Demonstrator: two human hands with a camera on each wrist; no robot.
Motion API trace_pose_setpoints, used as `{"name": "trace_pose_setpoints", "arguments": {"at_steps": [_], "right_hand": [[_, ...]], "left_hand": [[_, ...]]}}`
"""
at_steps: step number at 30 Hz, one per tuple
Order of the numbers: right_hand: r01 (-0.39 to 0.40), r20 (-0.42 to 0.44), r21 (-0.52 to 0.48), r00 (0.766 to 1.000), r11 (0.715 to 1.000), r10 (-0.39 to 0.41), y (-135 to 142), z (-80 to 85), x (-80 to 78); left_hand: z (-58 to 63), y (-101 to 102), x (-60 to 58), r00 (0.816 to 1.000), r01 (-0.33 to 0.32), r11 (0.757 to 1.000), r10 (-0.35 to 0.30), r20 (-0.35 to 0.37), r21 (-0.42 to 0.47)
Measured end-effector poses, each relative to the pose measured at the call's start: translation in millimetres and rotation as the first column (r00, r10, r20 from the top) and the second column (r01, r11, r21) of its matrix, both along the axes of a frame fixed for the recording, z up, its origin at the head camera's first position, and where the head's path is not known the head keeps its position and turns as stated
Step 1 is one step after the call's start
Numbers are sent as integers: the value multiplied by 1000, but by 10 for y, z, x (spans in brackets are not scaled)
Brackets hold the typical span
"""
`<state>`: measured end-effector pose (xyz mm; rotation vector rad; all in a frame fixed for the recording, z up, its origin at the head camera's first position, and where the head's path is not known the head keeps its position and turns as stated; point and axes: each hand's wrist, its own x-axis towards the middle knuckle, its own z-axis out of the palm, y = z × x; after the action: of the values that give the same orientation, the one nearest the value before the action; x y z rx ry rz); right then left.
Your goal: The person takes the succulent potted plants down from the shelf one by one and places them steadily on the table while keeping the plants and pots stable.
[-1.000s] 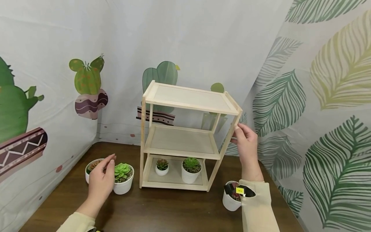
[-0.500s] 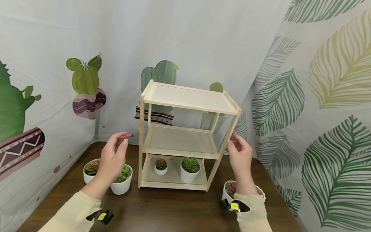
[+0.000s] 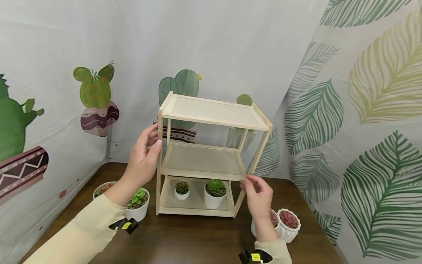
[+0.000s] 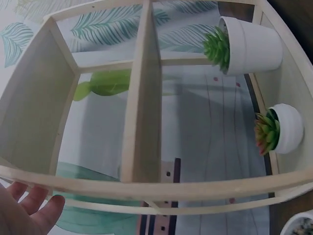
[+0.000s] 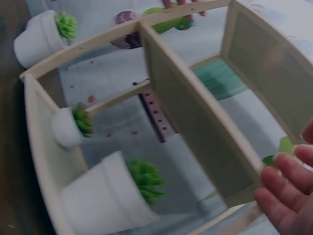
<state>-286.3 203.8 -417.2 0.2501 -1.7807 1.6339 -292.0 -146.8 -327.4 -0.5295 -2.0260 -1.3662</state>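
A three-tier pale wooden shelf (image 3: 211,110) stands on the table. My left hand (image 3: 143,156) is at its left front post, fingers and thumb loosely bent with the tips right at the wood. My right hand (image 3: 260,194) is beside the right front post, level with the middle shelf's corner; in the right wrist view its fingers (image 5: 288,186) look relaxed and spread. On the bottom tier sit a small potted reddish-green succulent (image 3: 181,191) and a larger white pot with a green succulent (image 3: 215,194).
Left of the shelf stand a green succulent pot (image 3: 137,211) and a reddish one (image 3: 102,189), partly behind my left forearm. Two pots with reddish succulents stand at right, one fluted (image 3: 288,223), the other partly behind my right wrist. Patterned fabric (image 3: 211,44) hangs behind.
My left hand has risen from above the left pots to the shelf's left post. My right hand has slid down along the right post to the middle shelf's level. The shelf stays put.
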Motion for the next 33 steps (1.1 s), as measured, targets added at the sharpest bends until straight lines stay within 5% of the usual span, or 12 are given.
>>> {"name": "trace_pose_setpoints", "arguments": {"at_steps": [5,10,17,33], "right_hand": [[-45,118,60,992,997,37,-127,-241,-25],[-37,231,182,973,983,-6,-217,-437,-93],[-58,310,308,950,950,-42,-365,-537,-185],[-62,448,349,887,935,-108,-546,-702,-397]], "left_hand": [[98,47,-46,1000,21,1000,-21,-6,8],[171,77,-97,1000,0,1000,0,-30,4],[246,89,-161,998,-53,999,53,-41,-8],[249,58,-276,988,-146,989,145,-51,-24]]}}
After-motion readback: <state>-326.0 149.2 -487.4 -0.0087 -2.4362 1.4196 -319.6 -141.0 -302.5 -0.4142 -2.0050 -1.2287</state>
